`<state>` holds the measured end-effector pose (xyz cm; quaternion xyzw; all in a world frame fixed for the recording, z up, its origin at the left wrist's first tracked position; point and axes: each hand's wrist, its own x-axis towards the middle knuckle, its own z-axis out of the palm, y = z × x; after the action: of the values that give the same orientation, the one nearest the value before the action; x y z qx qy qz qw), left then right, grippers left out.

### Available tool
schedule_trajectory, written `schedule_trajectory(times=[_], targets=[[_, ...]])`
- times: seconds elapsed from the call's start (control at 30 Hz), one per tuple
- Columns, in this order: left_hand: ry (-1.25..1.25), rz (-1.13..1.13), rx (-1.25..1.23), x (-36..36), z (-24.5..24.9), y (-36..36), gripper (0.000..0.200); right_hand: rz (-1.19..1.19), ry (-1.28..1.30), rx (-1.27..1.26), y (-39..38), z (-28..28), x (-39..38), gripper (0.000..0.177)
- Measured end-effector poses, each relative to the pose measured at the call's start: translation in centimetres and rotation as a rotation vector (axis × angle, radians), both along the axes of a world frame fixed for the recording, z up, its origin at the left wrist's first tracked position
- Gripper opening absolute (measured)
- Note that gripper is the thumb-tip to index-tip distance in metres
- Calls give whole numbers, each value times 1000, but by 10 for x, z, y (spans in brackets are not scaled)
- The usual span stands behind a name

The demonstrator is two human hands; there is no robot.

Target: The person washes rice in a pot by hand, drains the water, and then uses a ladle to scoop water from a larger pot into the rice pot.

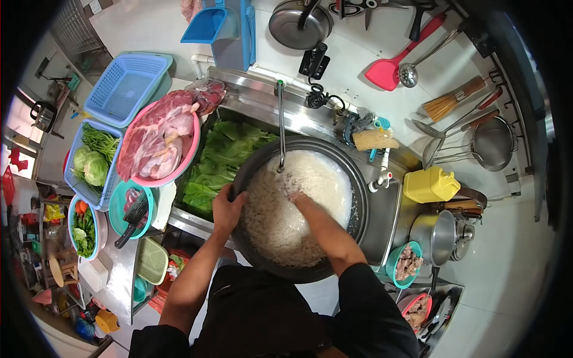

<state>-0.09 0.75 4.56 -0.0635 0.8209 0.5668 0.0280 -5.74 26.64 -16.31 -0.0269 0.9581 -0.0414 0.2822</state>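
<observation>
Two hands work at a big dark pot (360,203) that sits in the sink just ahead of the person. The left hand (228,209) is on the near-left rim, fingers clenched over it. The right hand (298,200) is sunk in the wet rice (274,227) that fills the pot, and its fingers are buried, so I cannot tell whether they are curled or spread. A thin tap (280,119) reaches down from the far side, its tip just over the rice. Just left of the pot lie greens (221,155), beyond them a pink bowl (192,156) of raw meat (158,134), and farther still a blue basket (128,86). The pot looks heavy and full: if the left grip slips on a wet rim it could tilt, sending rice and cloudy water over the edge. Hard stirring could splash the greens, and the meat stands close enough to drip on them.
</observation>
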Motion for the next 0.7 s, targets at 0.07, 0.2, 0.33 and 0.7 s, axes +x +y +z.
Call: schedule_trajectory(times=[0.07,0.2,0.33,0.7], targets=[[-8,29,30,1,-7,2,39,27,-35,89,27,12,4,57],[3,54,63,0,-12,3,39,43,-203,127,80,51,25,56],[-39,74,75,3,-6,4,39,-85,-377,2,118,97,66,70],[-31,51,30,1,-19,1,44,-350,-437,-574,46,-41,174,73]])
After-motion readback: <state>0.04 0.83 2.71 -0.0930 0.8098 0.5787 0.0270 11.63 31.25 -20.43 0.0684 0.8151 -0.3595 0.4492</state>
